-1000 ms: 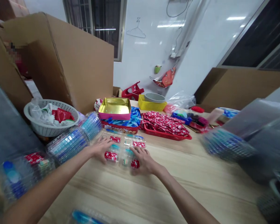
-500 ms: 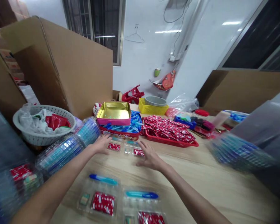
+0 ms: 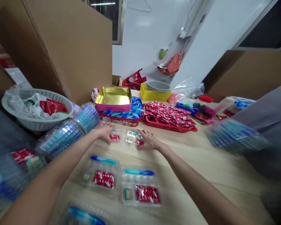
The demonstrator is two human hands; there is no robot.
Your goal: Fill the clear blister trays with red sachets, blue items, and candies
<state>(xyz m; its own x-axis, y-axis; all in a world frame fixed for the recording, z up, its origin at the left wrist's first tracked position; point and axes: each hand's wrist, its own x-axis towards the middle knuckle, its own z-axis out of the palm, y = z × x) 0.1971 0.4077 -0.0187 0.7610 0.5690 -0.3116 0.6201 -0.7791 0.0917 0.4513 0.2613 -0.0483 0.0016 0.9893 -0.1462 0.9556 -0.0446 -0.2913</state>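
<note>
My left hand (image 3: 105, 132) lies with fingers spread on the left side of a clear plastic tray (image 3: 125, 137) that holds red packets. My right hand (image 3: 148, 140) rests with fingers out on the right side of the same tray. Nearer to me a second filled clear tray (image 3: 121, 181) lies on the wooden table (image 3: 201, 162), with two blue pens and two red packets in it. Another blue pen in clear plastic (image 3: 84, 215) shows at the bottom edge.
Behind the hands stand a red tray of blue pens (image 3: 121, 117) with a pink-rimmed gold tin (image 3: 113, 98) on it, and a red tray of red packets (image 3: 170, 118). Stacked clear trays (image 3: 67, 134) lie left, a white basket (image 3: 36, 109) behind them. Cardboard walls stand around.
The view tilted down. Both hands reached further forward onto the far tray, while the filled near tray now lies fully in sight close to me.
</note>
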